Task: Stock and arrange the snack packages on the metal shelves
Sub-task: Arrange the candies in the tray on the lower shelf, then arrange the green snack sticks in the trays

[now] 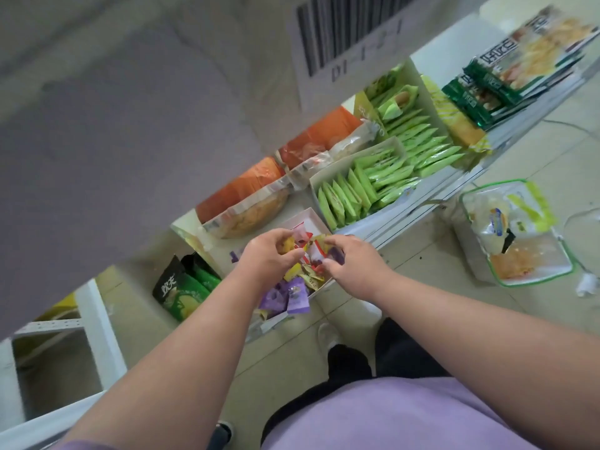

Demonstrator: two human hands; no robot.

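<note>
Both hands are down in the white candy box (pixel 313 219) at the shelf's (pixel 418 203) front edge. Left hand (pixel 268 254) has fingers curled round a small bunch of wrapped candies (pixel 300 274) — yellow and pink ones show between thumb and fingers. Right hand (pixel 352 263) sits just beside it, fingers bent down into the same pile, tips touching red and purple wrappers; can't tell if it's actually pinching one. The two hands are close, nearly meeting over the box middle.

Counts: one candy box, loose mix of purple, yellow, red and pink sachets, too jumbled to count. Two cardboard trays of green packs (pixel 360 190) further along the shelf, stood on edge in tight rows. Two orange bags (pixel 246 190) behind the candy box toward the shelf's back, crinkly film with clear windows. One dark green bag (pixel 177 292) at the near end of the shelf, glossy, upright. One stack of flat green-edged packs (pixel 506 79) at the far end, beside a yellow striped pack (pixel 454 121).

Shelf is white painted metal, with a folded front lip. A barcode label (pixel 344 34) hangs on the level above — blurred.

On the floor tiles, off the shelf's front edge: one clear plastic bag (pixel 516 232) with green trim, crumpled.
</note>
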